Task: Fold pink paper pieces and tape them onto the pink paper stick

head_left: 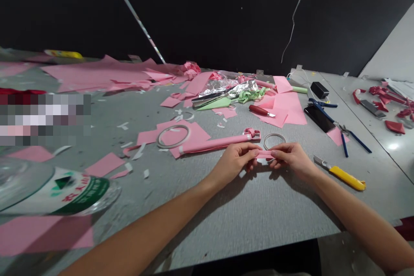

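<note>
My left hand (pixel 237 159) and my right hand (pixel 289 158) meet over the grey table (pixel 252 215), each pinching one end of a small pink paper strip (pixel 265 154). The fingers of both hands are closed on it. Just behind the hands lie a rolled pink paper tube (pixel 220 143) with a curled end and a thin tape ring (pixel 274 140). A second tape ring (pixel 173 136) rests on pink paper further left.
A yellow utility knife (pixel 343 174) lies right of my right hand. Blue-handled pliers (pixel 352 138), a phone (pixel 318 117), a red-handled knife (pixel 261 111), scissors, foil, and pink and green paper scraps fill the back. A clear plastic bottle (pixel 48 189) lies at the left.
</note>
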A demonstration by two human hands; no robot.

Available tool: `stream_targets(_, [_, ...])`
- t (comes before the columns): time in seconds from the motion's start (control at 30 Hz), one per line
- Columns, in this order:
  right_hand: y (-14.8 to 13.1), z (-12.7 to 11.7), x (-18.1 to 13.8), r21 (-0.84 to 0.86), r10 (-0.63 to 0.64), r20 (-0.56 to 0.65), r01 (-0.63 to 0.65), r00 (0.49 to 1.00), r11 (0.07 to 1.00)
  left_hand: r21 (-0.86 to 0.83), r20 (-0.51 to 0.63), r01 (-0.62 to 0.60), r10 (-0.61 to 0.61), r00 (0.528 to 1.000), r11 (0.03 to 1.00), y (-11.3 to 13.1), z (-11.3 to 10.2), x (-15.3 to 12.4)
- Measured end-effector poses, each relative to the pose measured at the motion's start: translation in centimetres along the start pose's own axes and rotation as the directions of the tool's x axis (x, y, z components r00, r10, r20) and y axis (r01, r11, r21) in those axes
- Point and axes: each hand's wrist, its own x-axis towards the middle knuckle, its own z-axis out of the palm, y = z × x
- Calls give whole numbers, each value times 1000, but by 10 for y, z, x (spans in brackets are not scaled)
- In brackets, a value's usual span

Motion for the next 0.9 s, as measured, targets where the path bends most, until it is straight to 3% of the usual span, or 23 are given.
stream_targets(0.33, [5, 1, 2, -88, -98, -72, 92, 993, 992, 29, 74, 73, -75, 994, 997, 0, 1, 1])
stream_targets(0.57, [5, 4, 6, -102, -149, -95, 139, 984, 985, -60, -12, 26, -26, 1000, 998, -3, 4, 1])
stream_targets(0.67, [5, 5, 6, -106, -153, -99, 143, 983, 984, -12, -37, 8, -9, 999, 1000, 0, 5, -1])
stream_targets(0.9, [8, 11, 3, -156, -206, -104, 189, 973, 970, 41, 45, 25, -27, 999, 999, 6, 4, 0])
